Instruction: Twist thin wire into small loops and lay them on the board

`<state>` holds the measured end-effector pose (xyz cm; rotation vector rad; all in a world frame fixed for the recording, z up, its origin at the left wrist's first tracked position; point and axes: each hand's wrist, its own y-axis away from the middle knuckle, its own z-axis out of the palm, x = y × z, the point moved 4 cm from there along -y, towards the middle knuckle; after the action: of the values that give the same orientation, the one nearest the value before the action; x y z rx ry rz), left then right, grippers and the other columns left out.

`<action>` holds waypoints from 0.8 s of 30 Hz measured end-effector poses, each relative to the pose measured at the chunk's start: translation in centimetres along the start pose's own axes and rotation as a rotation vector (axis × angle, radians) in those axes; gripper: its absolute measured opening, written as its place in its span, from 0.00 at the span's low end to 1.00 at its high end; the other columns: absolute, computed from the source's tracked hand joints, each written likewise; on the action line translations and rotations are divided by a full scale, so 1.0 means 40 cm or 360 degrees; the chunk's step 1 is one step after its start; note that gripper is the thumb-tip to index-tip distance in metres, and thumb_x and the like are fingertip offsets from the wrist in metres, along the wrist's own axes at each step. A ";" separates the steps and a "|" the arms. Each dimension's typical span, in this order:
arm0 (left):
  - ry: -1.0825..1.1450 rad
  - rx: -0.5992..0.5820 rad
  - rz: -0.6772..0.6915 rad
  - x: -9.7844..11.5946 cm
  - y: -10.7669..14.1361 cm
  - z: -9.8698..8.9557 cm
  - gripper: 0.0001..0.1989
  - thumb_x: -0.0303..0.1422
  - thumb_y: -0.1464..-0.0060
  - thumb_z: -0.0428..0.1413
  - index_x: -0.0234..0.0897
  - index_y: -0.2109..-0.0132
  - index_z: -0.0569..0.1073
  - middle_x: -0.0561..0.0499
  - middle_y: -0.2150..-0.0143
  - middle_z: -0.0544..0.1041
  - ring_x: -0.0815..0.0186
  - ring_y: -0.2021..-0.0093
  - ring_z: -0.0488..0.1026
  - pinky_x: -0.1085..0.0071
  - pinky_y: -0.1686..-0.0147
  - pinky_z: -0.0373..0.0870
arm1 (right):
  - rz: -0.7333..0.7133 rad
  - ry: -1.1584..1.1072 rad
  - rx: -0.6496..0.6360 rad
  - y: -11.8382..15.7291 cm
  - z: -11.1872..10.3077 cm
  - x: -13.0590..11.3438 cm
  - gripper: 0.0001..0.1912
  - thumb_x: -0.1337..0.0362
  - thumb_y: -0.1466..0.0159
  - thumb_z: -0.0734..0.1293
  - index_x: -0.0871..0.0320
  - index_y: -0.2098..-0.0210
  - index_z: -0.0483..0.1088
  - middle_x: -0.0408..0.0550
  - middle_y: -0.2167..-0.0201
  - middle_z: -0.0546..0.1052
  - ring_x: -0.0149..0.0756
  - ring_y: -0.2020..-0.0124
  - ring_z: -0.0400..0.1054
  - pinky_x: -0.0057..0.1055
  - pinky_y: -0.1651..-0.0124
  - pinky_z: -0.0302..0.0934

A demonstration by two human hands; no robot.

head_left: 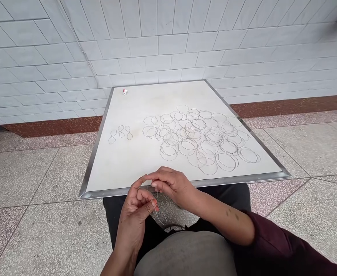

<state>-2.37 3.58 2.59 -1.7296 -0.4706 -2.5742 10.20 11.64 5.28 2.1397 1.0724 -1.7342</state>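
Observation:
My left hand (135, 214) is closed in front of my lap, its thumb and fingers pinching a thin wire loop (162, 219). Part of the loop hangs below the fingers; the rest is partly hidden by them. Just beyond the table's near edge, my right hand (170, 184) meets the left one at the fingertips. Its thumb and fingers are pinched at the upper part of the same wire. Many thin wire rings (188, 146) lie overlapping on the white table (157, 99). To their left rest several wires bent into figure-eight shapes (121, 131).
A small white and red object (125, 92) sits near the table's far left corner. Metal trim (228, 178) runs along the table edge. Behind stands a white tiled wall (145, 46), and speckled floor tiles (42, 230) surround the table.

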 end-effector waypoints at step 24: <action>0.0154 0.0372 0.0234 -0.009 -0.009 -0.021 0.25 0.30 0.51 0.65 0.42 0.45 0.71 0.58 0.71 0.71 0.71 0.71 0.66 0.76 0.67 0.65 | 0.0260 0.0216 -0.0032 0.063 0.061 0.007 0.06 0.72 0.33 0.59 0.56 0.62 0.66 0.42 0.67 0.69 0.29 0.71 0.63 0.25 0.70 0.59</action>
<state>-3.04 3.65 1.88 -1.4982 -0.5895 -2.3793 9.90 8.57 3.58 2.2897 0.9119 -1.5202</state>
